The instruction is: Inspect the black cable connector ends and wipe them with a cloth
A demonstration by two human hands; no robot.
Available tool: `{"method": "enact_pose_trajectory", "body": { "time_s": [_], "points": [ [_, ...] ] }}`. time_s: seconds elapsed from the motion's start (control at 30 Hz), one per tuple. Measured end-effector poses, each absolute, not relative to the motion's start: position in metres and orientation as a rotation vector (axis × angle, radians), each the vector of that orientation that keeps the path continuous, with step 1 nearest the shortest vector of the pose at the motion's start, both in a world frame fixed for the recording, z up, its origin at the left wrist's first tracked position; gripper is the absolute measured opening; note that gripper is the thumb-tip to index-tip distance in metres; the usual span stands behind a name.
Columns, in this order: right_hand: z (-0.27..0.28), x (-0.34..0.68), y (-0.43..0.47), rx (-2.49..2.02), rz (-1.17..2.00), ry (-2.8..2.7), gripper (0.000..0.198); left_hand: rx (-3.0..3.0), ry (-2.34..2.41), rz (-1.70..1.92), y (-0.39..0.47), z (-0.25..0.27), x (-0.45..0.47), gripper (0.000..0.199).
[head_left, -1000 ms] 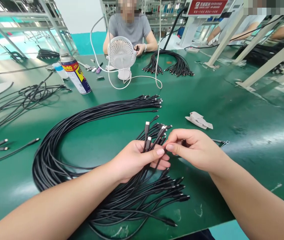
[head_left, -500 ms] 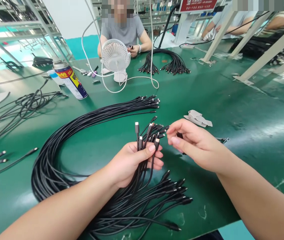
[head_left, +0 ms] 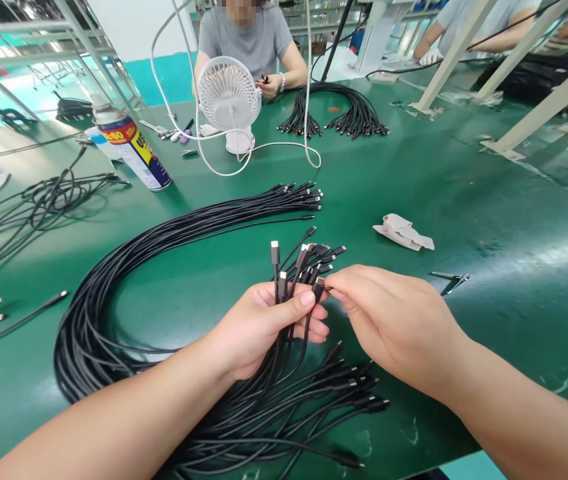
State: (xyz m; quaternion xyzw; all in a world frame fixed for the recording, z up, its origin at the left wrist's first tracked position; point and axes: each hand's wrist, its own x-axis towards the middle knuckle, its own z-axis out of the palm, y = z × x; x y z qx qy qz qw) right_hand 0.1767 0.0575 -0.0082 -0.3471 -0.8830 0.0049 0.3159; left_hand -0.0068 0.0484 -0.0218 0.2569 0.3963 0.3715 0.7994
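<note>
Across the near part of the glossy green tabletop (head_left: 504,220), we see a loose bundle of slim round black cables (head_left: 81,320) tipped with metal-ended plugs, bowing left in a broad arc. Our left hand (head_left: 264,327) grips several cables near their plugs, thumb pressed across them, metal ends upward. Our right hand (head_left: 394,320) is curled, its fingertips at the metal end of one black plug (head_left: 317,291) beside the left thumb; whether they pinch anything, we cannot tell. To the right lie a crumpled whitish scrap (head_left: 404,233) and a slender metal implement (head_left: 457,283). We judge each cable light, flexible and somewhat springy, its plug housing stiff, smooth and perhaps slippery, its metal end more delicate. We would take hold at the housing, just behind the metal.
</note>
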Motion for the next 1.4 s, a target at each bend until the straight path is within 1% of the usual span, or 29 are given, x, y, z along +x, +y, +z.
{"method": "enact_pose_trajectory", "body": {
  "time_s": [0.17, 0.3, 0.87, 1.03, 1.4],
  "points": [
    [-0.0106, 0.1723, 0.052, -0.899, -0.143, -2.314, 0.02, 0.618, 0.836, 0.798, 0.047, -0.0252, -0.0068, 0.021],
    [-0.0115, 0.1726, 0.0519, -0.915, -0.191, -2.305, 0.022, 0.635, 0.862, 0.803, 0.0465, -0.0254, -0.0064, 0.019],
    [-0.0064, 0.1707, 0.0525, -0.878, -0.364, -2.307, 0.026, 0.703, 0.941, 0.805, 0.0472, -0.0188, -0.0038, 0.031],
    [-0.009, 0.1741, 0.053, -0.879, -0.314, -2.322, 0.023, 0.71, 0.938, 0.824, 0.0471, -0.0262, -0.0047, 0.024],
    [-0.0091, 0.1791, 0.0539, -0.91, -0.215, -2.34, 0.025, 0.766, 0.949, 0.821, 0.0483, -0.0231, -0.006, 0.023]
  ]
}}
